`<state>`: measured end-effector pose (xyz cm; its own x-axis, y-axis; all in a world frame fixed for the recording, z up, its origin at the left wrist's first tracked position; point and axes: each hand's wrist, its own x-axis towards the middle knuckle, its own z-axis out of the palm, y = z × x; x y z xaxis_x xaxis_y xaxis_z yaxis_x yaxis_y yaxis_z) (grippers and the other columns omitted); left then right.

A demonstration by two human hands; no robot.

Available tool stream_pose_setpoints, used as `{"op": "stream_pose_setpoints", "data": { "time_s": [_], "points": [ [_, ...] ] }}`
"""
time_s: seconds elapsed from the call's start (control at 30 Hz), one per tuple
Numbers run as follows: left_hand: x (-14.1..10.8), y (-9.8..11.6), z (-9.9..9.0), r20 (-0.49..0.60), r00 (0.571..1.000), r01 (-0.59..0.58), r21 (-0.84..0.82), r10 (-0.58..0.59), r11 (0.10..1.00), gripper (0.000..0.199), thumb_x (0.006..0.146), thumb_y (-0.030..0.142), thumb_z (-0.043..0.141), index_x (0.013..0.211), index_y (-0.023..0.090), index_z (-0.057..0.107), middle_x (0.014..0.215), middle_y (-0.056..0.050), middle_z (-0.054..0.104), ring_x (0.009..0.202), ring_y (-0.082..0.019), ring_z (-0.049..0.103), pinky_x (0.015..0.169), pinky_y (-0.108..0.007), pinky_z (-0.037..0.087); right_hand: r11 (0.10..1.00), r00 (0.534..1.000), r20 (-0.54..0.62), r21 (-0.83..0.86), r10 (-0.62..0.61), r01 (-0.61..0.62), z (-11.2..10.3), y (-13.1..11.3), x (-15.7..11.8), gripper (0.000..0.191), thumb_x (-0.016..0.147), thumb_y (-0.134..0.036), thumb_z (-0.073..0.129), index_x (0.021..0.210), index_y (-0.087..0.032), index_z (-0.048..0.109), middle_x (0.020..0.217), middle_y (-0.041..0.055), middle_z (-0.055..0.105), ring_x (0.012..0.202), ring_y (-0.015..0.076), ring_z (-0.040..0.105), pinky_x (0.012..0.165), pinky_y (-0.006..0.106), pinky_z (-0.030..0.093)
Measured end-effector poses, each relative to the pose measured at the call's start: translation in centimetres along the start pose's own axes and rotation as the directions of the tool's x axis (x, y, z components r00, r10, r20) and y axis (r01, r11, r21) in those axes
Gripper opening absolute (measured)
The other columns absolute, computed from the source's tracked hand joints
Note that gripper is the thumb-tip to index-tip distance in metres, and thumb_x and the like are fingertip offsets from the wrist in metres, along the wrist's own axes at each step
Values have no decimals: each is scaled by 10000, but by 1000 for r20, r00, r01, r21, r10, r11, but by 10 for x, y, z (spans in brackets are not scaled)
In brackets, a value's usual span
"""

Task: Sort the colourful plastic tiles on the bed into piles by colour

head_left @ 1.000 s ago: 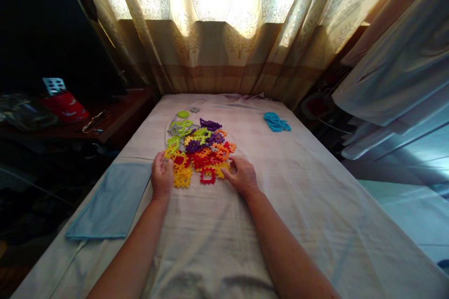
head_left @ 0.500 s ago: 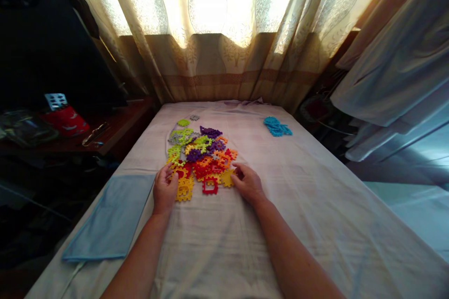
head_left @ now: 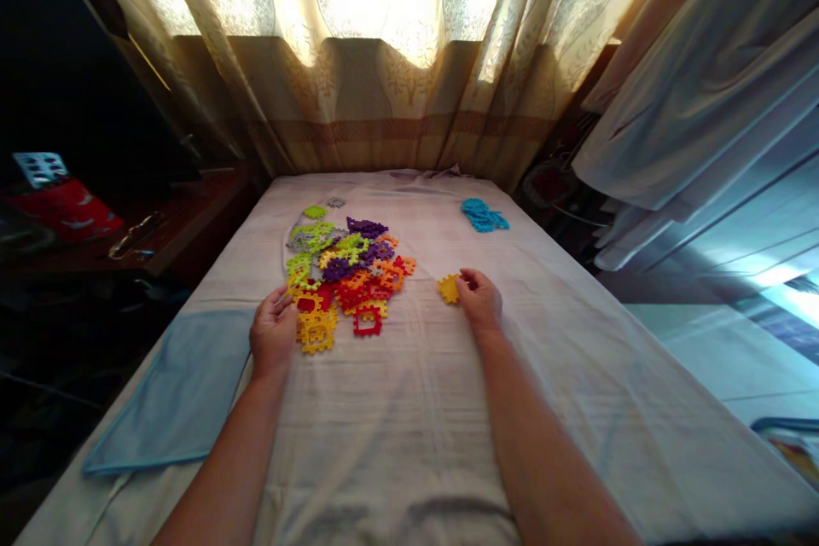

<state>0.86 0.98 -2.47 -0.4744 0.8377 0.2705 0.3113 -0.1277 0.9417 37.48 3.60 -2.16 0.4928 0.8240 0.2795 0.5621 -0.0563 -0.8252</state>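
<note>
A yellow toothed square building piece [head_left: 449, 289] is pinched in the fingertips of my right hand [head_left: 481, 300], at the right of the pile and apart from it. My left hand [head_left: 274, 331] rests at the pile's left edge, fingers loosely curled with a gap from the thumb, beside yellow frame pieces [head_left: 318, 333]. The mixed pile also has red pieces [head_left: 367, 322], orange pieces [head_left: 390, 275], purple pieces [head_left: 366, 228] and lime green pieces [head_left: 311, 234], many overlapping. Nothing shows between my left fingers.
A small heap of blue pieces [head_left: 485, 216] lies at the back right of the sheet-covered surface [head_left: 397, 444]. A light blue cloth pad [head_left: 172, 392] with a cord is at the left. Curtains [head_left: 384, 102] hang behind; a dark side table [head_left: 185, 226] stands at the left.
My right hand has moved right, carrying the yellow piece away from the pile. My left hand stays by the pile's left edge. The whole view has shifted slightly.
</note>
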Motion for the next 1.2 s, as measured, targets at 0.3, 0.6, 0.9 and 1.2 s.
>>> {"op": "stream_pose_setpoints", "data": {
  "time_s": [0.3, 0.6, 0.9, 1.2],
  "points": [
    [-7, 26, 5, -49, 993, 91, -257, -107, 962, 475, 708, 235, 673, 1179, 201, 618, 1079, -83, 702, 999, -187, 682, 865, -326, 580, 913, 924, 25, -144, -382, 382, 7, -40, -27, 232, 848, -205, 514, 943, -189, 725, 986, 108, 721, 962, 240, 619, 935, 392, 455],
    [-47, 47, 26, 258, 960, -52, -212, 108, 976, 446, 813, 345, 648, 1238, 220, 595, 1349, -99, 599, 1222, -209, 596, 1081, -392, 469, 801, 760, 305, 14, -574, 599, 32, -84, -80, 197, 916, -309, 566, 986, -241, 737, 940, 51, 743, 927, 210, 638, 902, 355, 453],
    [-63, 48, 38, 345, 917, -145, -173, 198, 974, 386, 834, 342, 632, 1200, 222, 624, 1311, -100, 615, 1237, -225, 585, 1100, -408, 454, 859, 778, 365, 230, -512, 458, 42, -90, -86, 157, 874, -324, 609, 797, -247, 722, 834, 18, 750, 808, 169, 666, 832, 302, 507],
    [-19, 51, -10, 194, 897, -439, 287, 397, 851, 309, 851, 392, 595, 1106, 248, 695, 1146, -48, 708, 1105, -237, 641, 1054, -404, 470, 989, 986, 80, 48, -146, 142, 4, -36, -18, 311, 823, -466, 531, 758, -220, 711, 772, 43, 740, 748, 194, 654, 736, 294, 509]
  ]
}}
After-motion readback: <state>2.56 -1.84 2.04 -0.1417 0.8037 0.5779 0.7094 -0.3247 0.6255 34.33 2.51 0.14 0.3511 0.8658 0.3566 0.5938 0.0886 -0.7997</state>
